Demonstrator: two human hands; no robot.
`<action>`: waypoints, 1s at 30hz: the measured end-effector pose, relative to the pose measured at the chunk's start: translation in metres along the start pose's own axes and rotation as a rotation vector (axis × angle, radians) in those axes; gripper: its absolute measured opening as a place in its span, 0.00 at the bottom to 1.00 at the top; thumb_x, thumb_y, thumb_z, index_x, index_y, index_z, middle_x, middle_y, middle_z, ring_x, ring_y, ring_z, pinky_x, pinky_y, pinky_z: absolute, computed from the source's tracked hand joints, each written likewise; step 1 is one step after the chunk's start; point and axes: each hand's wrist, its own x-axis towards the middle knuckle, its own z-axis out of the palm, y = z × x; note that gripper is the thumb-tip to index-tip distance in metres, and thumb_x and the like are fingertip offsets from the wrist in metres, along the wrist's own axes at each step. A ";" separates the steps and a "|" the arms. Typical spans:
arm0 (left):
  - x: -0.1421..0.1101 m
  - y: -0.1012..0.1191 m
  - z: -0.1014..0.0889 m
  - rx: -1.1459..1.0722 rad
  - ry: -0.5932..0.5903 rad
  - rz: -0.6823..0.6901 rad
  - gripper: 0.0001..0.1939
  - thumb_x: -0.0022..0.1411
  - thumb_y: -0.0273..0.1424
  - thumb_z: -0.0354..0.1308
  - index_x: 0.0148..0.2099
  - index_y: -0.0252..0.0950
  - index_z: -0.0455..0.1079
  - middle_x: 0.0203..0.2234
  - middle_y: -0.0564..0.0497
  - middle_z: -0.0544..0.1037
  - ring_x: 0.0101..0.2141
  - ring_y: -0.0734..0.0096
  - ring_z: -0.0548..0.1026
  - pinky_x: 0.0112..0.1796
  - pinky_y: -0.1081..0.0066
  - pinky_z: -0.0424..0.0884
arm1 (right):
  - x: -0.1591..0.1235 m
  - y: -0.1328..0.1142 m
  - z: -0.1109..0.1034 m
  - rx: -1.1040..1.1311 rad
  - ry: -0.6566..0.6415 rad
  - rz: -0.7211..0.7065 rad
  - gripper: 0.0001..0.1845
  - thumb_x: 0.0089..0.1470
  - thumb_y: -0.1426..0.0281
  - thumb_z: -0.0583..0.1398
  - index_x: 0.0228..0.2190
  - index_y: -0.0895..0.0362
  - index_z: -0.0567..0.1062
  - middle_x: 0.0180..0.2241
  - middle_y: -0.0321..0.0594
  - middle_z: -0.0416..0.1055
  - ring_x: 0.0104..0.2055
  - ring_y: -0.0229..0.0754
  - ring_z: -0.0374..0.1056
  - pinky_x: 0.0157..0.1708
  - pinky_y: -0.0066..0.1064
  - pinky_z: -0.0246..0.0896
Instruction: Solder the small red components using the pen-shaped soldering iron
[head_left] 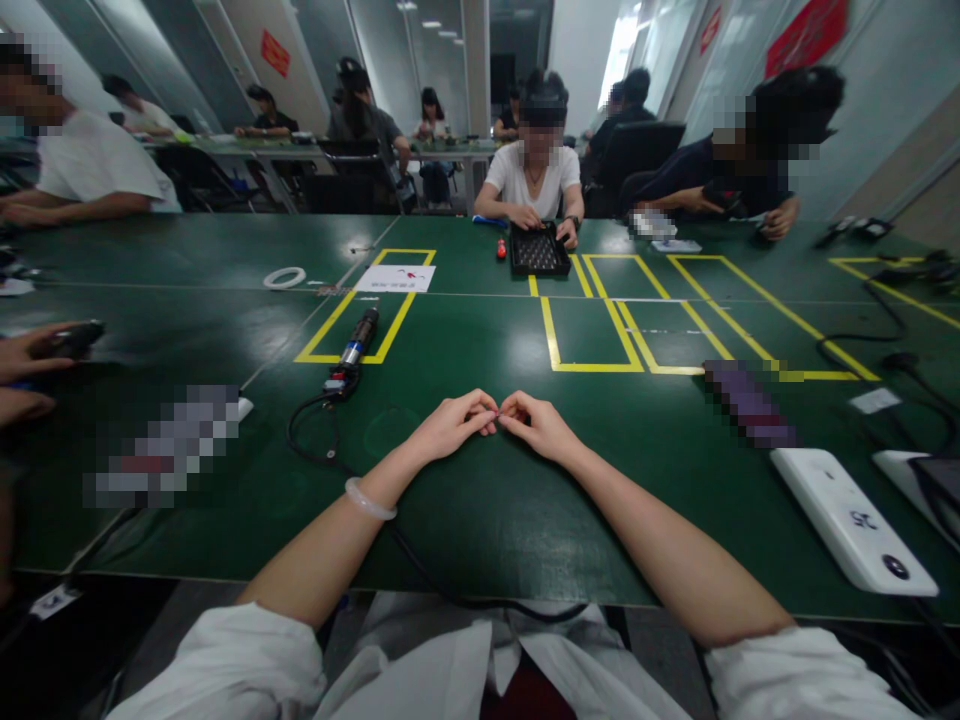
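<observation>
Above the green table, my left hand [452, 422] and my right hand [541, 423] meet fingertip to fingertip. Both are closed in a pinch, thumbs against fingers. A tiny reddish spot shows where the tips touch; it is too small to tell what it is. A pale bangle [370, 499] circles my left wrist. Left of my hands lies a cylindrical black and silver tool with a cable, like an electric screwdriver [358, 340], inside a yellow taped outline.
A white power bank [851, 520] and a phone [750, 405] lie to the right. Another blurred device [176, 440] is at left. Across the green table [465, 340], a person handles a black tray [539, 262]. A white sheet [395, 278] and a white ring [285, 278] lie farther off.
</observation>
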 end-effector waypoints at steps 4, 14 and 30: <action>0.000 0.001 0.002 0.064 0.010 0.025 0.14 0.67 0.40 0.50 0.48 0.36 0.65 0.31 0.51 0.78 0.34 0.71 0.77 0.39 0.71 0.69 | 0.000 0.001 0.000 0.026 0.012 0.017 0.09 0.59 0.65 0.57 0.36 0.58 0.70 0.27 0.34 0.70 0.28 0.35 0.65 0.29 0.26 0.59; 0.000 -0.001 0.003 0.249 0.082 0.083 0.09 0.64 0.36 0.53 0.45 0.38 0.67 0.37 0.52 0.77 0.39 0.69 0.76 0.41 0.70 0.70 | 0.001 0.004 0.002 0.124 0.021 0.044 0.11 0.57 0.63 0.59 0.38 0.58 0.70 0.29 0.36 0.72 0.28 0.36 0.66 0.30 0.27 0.60; -0.002 0.005 -0.002 0.300 0.092 0.091 0.13 0.66 0.41 0.50 0.44 0.37 0.69 0.37 0.50 0.77 0.39 0.68 0.75 0.41 0.69 0.69 | 0.002 0.004 0.002 0.148 0.029 0.030 0.10 0.55 0.65 0.61 0.38 0.58 0.72 0.31 0.37 0.71 0.30 0.35 0.64 0.32 0.28 0.61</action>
